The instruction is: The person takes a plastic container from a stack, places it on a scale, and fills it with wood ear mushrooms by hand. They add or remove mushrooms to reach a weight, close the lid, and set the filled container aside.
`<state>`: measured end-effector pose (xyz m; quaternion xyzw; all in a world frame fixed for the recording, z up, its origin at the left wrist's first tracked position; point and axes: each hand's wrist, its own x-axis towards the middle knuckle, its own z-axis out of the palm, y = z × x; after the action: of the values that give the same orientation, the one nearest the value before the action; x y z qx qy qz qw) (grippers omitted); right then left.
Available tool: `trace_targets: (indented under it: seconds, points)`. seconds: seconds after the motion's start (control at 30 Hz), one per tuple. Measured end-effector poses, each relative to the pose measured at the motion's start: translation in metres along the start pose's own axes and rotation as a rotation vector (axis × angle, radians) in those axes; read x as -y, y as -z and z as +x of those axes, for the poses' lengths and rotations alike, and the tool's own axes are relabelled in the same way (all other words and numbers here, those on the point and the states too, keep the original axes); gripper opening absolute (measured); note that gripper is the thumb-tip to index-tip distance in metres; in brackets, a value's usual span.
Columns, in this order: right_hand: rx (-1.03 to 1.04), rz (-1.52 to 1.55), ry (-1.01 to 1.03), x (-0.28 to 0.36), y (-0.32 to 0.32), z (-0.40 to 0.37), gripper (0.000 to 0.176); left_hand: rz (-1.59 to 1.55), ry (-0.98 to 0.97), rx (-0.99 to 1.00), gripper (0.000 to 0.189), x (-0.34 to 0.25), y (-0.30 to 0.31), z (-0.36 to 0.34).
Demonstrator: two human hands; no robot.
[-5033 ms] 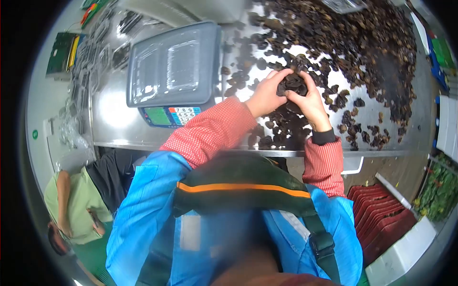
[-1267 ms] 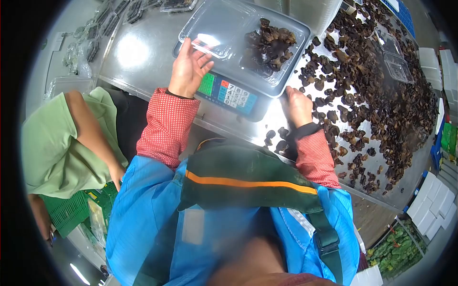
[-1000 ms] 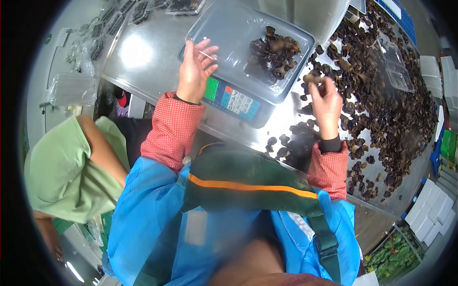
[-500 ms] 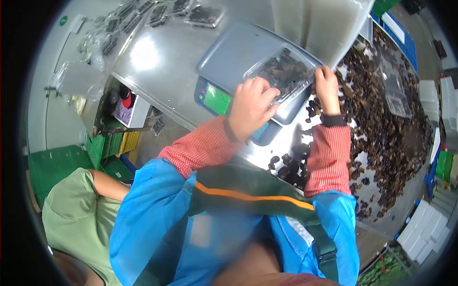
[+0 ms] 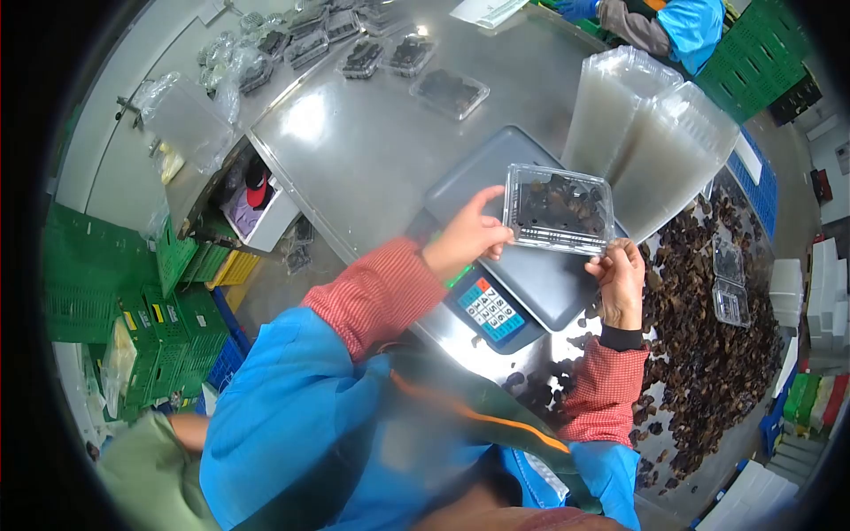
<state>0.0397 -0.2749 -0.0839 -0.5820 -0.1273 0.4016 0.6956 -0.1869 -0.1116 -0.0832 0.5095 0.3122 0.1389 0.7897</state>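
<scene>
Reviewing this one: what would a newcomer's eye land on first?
Probably the clear box of dark pieces, held between the left hand and right hand above the scale. Next, the broad spread of loose brown pieces on the right of the steel table, then the tall stacks of clear containers beside the scale.

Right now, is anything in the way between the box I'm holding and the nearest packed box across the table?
Nothing visible: between the held box and that packed box lie only the scale tray and bare tabletop. The clear plastic stacks stand aside.
</scene>
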Motion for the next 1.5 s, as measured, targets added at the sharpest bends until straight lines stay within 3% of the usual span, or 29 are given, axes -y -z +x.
trace_targets:
  seconds: [0.1, 0.17, 0.27, 0.37, 0.4, 0.43, 0.47, 0.57, 0.6, 0.67, 0.77, 0.83, 0.93, 1.03, 1.1, 1.13, 1.2, 1.33, 1.37, 1.4, 1.47, 1.5]
  points:
    - [0.13, 0.021, -0.025, 0.006, -0.006, 0.017, 0.005, 0.016, -0.141, -0.184, 0.071, -0.038, 0.017, 0.002]
    - [0.184, -0.025, -0.055, 0.015, -0.026, 0.024, 0.007, -0.149, -0.062, -0.033, 0.061, -0.051, 0.046, 0.024]
    - [0.263, -0.349, 0.039, 0.031, -0.059, 0.035, 0.013, -0.178, -0.002, 0.22, 0.045, -0.058, 0.076, 0.062]
    - [0.106, -0.869, 0.563, 0.057, -0.066, 0.047, 0.021, -0.326, 0.056, 0.204, 0.04, -0.077, 0.094, 0.091]
    - [-0.048, -1.132, 0.911, 0.074, -0.067, 0.045, 0.028, -0.334, 0.024, 0.176, 0.039, -0.086, 0.098, 0.099]
    - [-0.158, -1.302, 1.031, 0.093, -0.069, 0.041, 0.032, -0.369, -0.049, 0.071, 0.041, -0.084, 0.108, 0.12]
    - [-0.338, -1.536, 1.024, 0.108, -0.067, 0.042, 0.035, -0.419, -0.097, 0.051, 0.045, -0.081, 0.123, 0.145]
    - [-0.579, -1.835, 1.288, 0.147, -0.063, 0.053, 0.039, -0.611, -0.141, -0.095, 0.067, -0.09, 0.14, 0.2]
    - [-0.561, -1.908, 1.259, 0.152, -0.054, 0.062, 0.035, -0.564, -0.153, -0.211, 0.081, -0.091, 0.133, 0.21]
    - [-0.515, -2.049, 1.196, 0.158, -0.034, 0.077, 0.03, -0.499, -0.022, -0.261, 0.083, -0.085, 0.126, 0.214]
    - [-0.292, -2.038, 0.977, 0.171, -0.021, 0.082, 0.024, -0.475, 0.141, -0.212, 0.08, -0.052, 0.137, 0.229]
    - [-0.158, -1.868, 1.009, 0.179, -0.014, 0.084, 0.021, -0.533, 0.196, -0.142, 0.08, -0.026, 0.153, 0.226]
    - [-0.168, -1.687, 0.971, 0.182, -0.002, 0.094, 0.027, -0.587, 0.094, -0.238, 0.083, -0.012, 0.157, 0.228]
    - [-0.229, -1.647, 0.946, 0.191, -0.02, 0.085, 0.033, -0.589, 0.135, -0.297, 0.088, -0.028, 0.135, 0.221]
    - [-0.273, -1.677, 0.965, 0.193, -0.027, 0.08, 0.026, -0.574, 0.153, -0.246, 0.081, -0.019, 0.133, 0.225]
    - [-0.253, -1.719, 1.135, 0.195, -0.034, 0.077, 0.023, -0.558, 0.17, -0.209, 0.079, -0.012, 0.133, 0.227]
    - [-0.229, -1.795, 1.46, 0.195, -0.045, 0.062, 0.016, -0.476, 0.099, -0.269, 0.077, -0.031, 0.114, 0.182]
    - [-0.184, -1.694, 1.509, 0.144, -0.06, 0.017, 0.011, -0.365, -0.028, -0.317, 0.059, -0.016, 0.129, 0.129]
    - [-0.138, -1.675, 1.554, 0.123, -0.062, 0.005, 0.012, -0.316, -0.123, -0.327, 0.052, -0.012, 0.13, 0.109]
    - [-0.075, -1.679, 1.461, 0.098, -0.066, -0.009, 0.014, -0.208, -0.233, -0.366, 0.046, -0.006, 0.134, 0.095]
    - [0.001, -1.408, 1.541, 0.034, -0.065, -0.017, 0.013, -0.069, -0.386, -0.518, 0.031, -0.005, 0.121, 0.054]
    - [0.104, -1.338, 1.393, 0.021, -0.074, -0.033, 0.013, -0.079, -0.432, -0.582, 0.017, -0.007, 0.109, 0.038]
